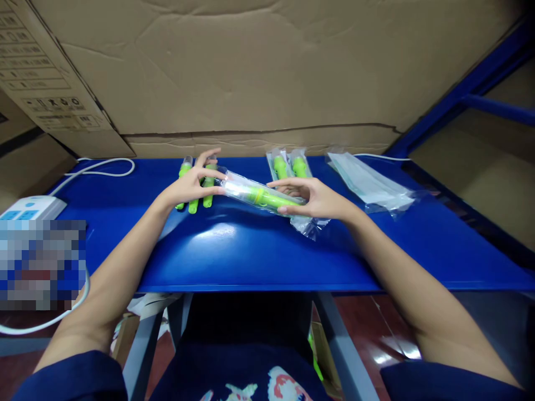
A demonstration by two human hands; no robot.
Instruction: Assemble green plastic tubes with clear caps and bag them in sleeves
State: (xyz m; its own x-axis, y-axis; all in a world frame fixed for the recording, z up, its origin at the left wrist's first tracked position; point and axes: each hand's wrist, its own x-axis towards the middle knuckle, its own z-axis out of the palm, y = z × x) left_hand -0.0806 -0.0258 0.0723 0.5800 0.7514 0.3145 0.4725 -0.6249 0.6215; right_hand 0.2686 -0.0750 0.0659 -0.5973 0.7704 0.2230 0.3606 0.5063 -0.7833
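Note:
A lime-green torch-shaped stick [273, 199] with a clear end lies slantwise inside a clear plastic bag [236, 185], held just above the table between both hands. My left hand [193, 182] pinches the bag's left end with thumb and fingers. Closed round the stick's right end is my right hand [315, 199]. Several unbagged green sticks [193, 205] lie under and beside my left hand, partly covered by it. Behind my right hand, two bagged green sticks [280, 166] rest side by side, their lower parts hidden by the hand and the held bag.
To the right lies a stack of flat clear bags [371, 184]. A white power strip [35, 209] with a cable [102, 172] sits at the left on the blue table [251, 262]. Cardboard [267, 72] walls the back, and a blue metal frame [472, 94] stands at right.

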